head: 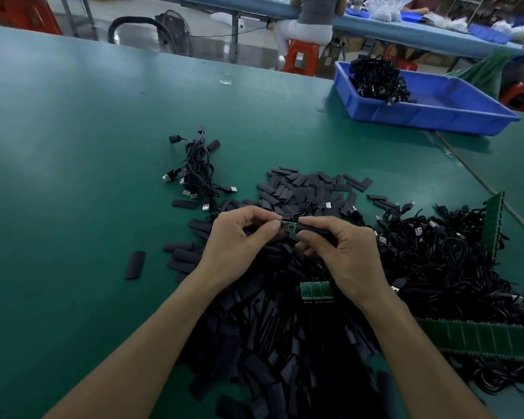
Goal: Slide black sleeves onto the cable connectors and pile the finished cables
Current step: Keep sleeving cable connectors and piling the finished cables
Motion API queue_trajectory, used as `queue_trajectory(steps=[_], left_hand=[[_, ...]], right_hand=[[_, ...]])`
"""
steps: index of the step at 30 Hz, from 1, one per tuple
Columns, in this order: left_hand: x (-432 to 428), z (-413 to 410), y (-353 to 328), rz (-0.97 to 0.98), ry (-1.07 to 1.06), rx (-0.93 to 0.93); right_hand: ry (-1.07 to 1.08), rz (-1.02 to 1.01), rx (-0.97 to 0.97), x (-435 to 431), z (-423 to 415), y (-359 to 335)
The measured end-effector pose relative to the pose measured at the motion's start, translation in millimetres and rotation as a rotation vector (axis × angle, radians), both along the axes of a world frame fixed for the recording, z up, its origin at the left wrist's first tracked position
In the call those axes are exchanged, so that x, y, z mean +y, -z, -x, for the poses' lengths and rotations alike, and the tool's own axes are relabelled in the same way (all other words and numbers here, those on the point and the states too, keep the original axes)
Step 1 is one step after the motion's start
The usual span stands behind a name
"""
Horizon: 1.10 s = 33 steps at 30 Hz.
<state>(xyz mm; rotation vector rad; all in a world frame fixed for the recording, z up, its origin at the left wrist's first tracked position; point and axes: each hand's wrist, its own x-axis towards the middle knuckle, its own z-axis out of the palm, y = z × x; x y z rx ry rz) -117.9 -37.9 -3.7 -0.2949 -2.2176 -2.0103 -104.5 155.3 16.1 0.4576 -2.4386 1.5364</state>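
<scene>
My left hand (pixel 239 237) pinches a small green connector board (pixel 287 225) at the end of a cable. My right hand (pixel 342 252) grips a black sleeve (pixel 310 228) whose open end meets the board. Both hands hover over a big heap of loose black sleeves (pixel 285 328). A small pile of cables with USB plugs (pixel 195 173) lies on the table beyond my left hand. A tangle of black cables (pixel 442 261) lies to the right of my right hand.
The green table (pixel 73 176) stretches wide to the left. A blue bin (pixel 436 107) with black cables stands at the back right. Green circuit board strips (pixel 472 340) lie at the right, a small one (pixel 316 291) under my right wrist. A person sits on a red stool behind.
</scene>
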Motion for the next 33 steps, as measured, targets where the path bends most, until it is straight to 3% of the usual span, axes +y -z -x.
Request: queue_trajectory(steps=[6,14,20,33], left_hand=[[-3.9,4.1,-0.9,-0.125,0.127,-0.078],[-2.8,2.0,-2.2,-0.036,0.137,-0.055],[-1.4,-1.2,-2.2,0.228,0.058,0.011],[-3.1,-1.5,-4.0,0.211,0.123,-0.025]], right_hand=[[-0.043,0.061,0.015,-4.8,0.0,-2.1],[-0.070,-0.003,0.037,-5.8,1.0,-2.1],[-0.033,0.006,0.061,-5.6,-0.3,0.5],[-0.088,-0.042,0.027,1.3,3.5,-0.6]])
